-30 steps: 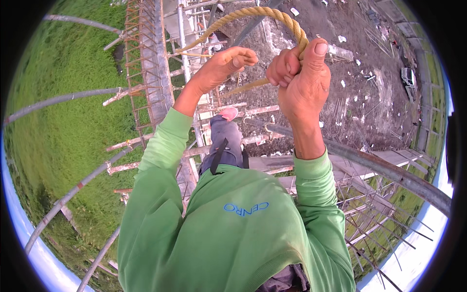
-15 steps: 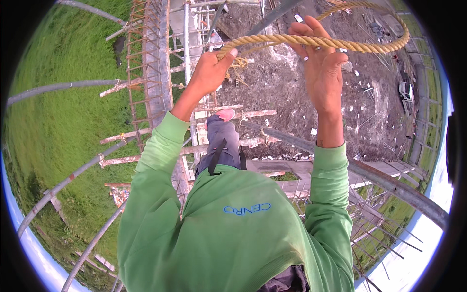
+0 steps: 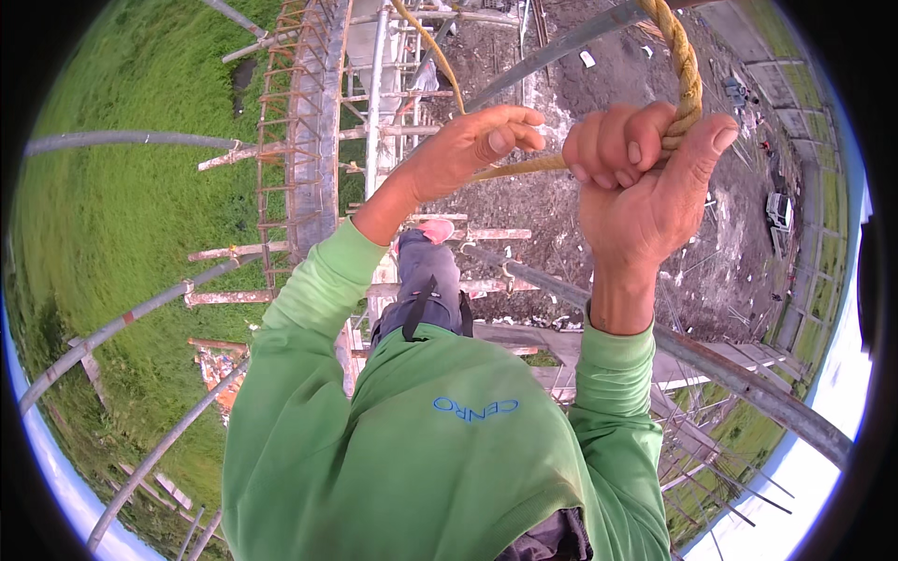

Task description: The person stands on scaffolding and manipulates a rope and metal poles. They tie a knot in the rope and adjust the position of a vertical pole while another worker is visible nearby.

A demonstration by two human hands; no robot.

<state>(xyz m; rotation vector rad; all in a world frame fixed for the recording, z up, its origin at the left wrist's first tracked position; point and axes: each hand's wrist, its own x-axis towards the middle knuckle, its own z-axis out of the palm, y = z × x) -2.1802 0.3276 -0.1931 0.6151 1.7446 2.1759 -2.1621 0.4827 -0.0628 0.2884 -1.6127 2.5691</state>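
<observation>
Rough, twisted yellow rope (image 3: 690, 79) is in front of the green shirt (image 3: 449, 444), in the right hand (image 3: 645, 192), fingers curled tight. The left hand (image 3: 472, 150) has bent fingers close together; I can't tell if they touch it. A round metal pipe (image 3: 748, 388) sticks out right of the shirt.

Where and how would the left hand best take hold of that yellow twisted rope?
Probably on the stretch of yellow twisted rope just left of the right hand, with the left hand coming from the left and closing around it. That stretch looks nearly straight and shows close beside the left hand, while the right hand grips where the rope turns upward.
</observation>
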